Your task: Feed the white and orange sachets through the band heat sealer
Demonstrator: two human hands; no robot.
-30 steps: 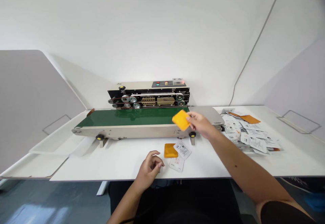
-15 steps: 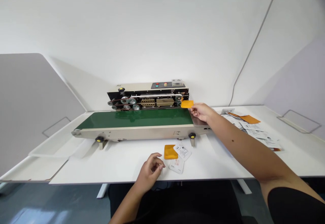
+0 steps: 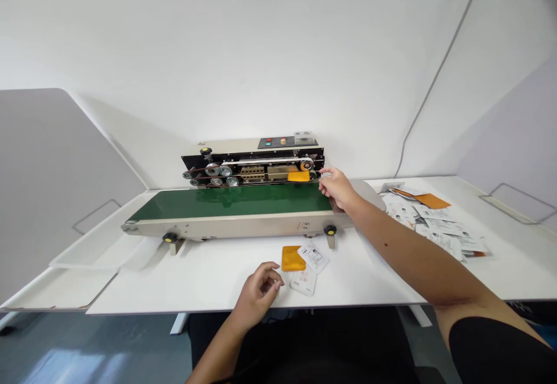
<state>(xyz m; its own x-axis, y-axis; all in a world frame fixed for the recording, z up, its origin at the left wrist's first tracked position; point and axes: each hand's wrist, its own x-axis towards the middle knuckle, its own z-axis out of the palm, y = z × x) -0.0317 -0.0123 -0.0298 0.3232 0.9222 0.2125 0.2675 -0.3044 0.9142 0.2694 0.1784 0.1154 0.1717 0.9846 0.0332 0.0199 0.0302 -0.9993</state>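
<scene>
A band sealing machine (image 3: 255,166) with a green conveyor belt (image 3: 230,201) stands on the white table. An orange pouch (image 3: 298,176) sits in the sealer's slot at its right end, on the belt. My right hand (image 3: 335,188) hovers just right of that pouch, fingers loosely apart, holding nothing. My left hand (image 3: 259,292) rests on the table's front edge, fingers curled, empty. Just right of the left hand lie another orange pouch (image 3: 292,257) and two white printed packets (image 3: 312,256).
A heap of white printed packets (image 3: 435,227) and an orange pouch (image 3: 429,200) lies on the table at the right. A white tray (image 3: 82,256) sits under the belt's left end. Grey partitions stand at both sides.
My right hand carried the orange pouch from in front of the belt up to the sealer's right end and let it go; the pouch now sits in the slot, moved left.
</scene>
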